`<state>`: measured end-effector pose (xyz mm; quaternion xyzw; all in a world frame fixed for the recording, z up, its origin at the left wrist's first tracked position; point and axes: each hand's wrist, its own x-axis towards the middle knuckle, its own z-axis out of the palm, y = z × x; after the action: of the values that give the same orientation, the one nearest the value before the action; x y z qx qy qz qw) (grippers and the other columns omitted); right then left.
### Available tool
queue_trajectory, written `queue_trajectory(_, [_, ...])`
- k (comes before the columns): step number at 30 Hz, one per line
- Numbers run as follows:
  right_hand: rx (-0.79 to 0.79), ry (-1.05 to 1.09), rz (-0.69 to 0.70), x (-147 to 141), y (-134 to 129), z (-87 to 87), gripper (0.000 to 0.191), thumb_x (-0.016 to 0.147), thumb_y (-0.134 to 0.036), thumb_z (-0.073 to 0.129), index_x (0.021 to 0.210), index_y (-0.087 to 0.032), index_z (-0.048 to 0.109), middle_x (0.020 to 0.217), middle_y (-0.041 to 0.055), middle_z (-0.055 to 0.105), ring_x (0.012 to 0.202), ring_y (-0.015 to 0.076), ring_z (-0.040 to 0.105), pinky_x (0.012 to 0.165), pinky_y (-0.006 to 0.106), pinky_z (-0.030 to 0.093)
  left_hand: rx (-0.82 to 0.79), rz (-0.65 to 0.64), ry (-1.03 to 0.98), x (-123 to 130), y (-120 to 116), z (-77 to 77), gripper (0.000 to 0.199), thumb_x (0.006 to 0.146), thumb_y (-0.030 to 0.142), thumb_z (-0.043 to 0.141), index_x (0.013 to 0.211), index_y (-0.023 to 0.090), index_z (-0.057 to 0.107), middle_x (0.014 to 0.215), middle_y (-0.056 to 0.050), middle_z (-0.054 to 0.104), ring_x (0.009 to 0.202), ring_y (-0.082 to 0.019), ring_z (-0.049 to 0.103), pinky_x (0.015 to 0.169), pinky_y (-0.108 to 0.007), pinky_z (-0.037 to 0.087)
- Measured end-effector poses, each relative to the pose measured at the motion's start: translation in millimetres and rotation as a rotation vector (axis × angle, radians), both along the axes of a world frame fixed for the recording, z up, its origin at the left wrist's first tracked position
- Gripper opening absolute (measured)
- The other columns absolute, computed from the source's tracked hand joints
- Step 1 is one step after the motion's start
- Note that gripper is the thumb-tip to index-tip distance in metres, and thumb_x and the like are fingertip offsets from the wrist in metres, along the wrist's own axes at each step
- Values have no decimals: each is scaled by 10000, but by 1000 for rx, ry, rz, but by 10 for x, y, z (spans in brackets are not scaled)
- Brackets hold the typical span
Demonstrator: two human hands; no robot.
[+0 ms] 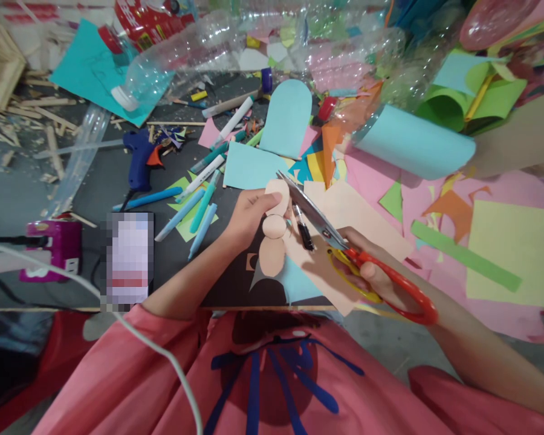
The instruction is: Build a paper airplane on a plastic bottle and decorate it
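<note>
Between the thumb and fingers of my left hand [252, 212] is a pale peach paper piece [277, 194] with a rounded outline. My right hand [367, 266] grips scissors [317, 214] with red and yellow handles, their blades pointing up and left beside the paper's right edge. Just below my left fingers lie a small peach oval [274, 226] and a larger peach oval [272, 257]. Under the scissors is a black-capped pen [304, 232], next to larger peach paper sheets [362, 220].
A blue glue gun [138, 160], markers [204, 178] and a phone [129, 260] lie to the left. Light blue paper shapes [288, 118] sit ahead. Clear plastic bottles [176, 66] line the back. Pink paper [439, 266] covers the right side. A white cable [163, 350] crosses the lower left.
</note>
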<state>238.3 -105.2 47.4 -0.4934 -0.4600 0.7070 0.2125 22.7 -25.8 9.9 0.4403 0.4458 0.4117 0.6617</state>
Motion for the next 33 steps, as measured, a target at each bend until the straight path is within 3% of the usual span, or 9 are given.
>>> queue_trajectory(12, [1,-52,47,71,9,3,741,628,-866,588,1032,-249,523,661,-54,430,497,75,283,390,215,191,-56,-73,-12,-34,6,-23,302,728,352,583,491,170,624,505,-27,592,465,-119,518,473,-243,407])
queue_trajectory(15, [83,-115,52,82,0,21,737,666,-874,534,1058,-249,529,662,-50,428,516,90,306,422,229,219,-57,-94,-5,-38,14,-37,308,713,372,611,475,176,598,481,-18,558,447,-113,490,454,-241,382])
queue_trajectory(20, [383,-532,-28,183,61,27,537,797,-706,593,1088,-258,535,675,-27,512,541,127,429,521,266,345,-50,103,30,-47,71,-16,314,731,385,622,501,178,568,472,16,479,423,-77,389,418,-218,298])
queue_trajectory(23, [428,-748,-33,303,149,29,427,809,-603,635,1054,-257,577,769,28,631,606,186,558,574,305,418,-19,232,49,-68,120,-2,271,755,328,600,531,178,568,468,37,406,428,-69,359,439,-211,316])
queue_trajectory(28, [608,-836,-41,507,254,-74,311,811,-421,603,1073,-258,635,1039,83,717,909,292,669,773,420,507,17,297,91,-101,166,0,211,763,299,606,589,180,599,494,40,397,447,-77,385,458,-219,357])
queue_trajectory(33, [676,-943,-31,641,306,-160,322,809,-355,598,1101,-233,658,1097,125,727,1029,329,671,889,464,498,40,351,43,-102,190,-23,60,696,238,611,675,183,615,509,55,411,406,-53,308,402,-219,254])
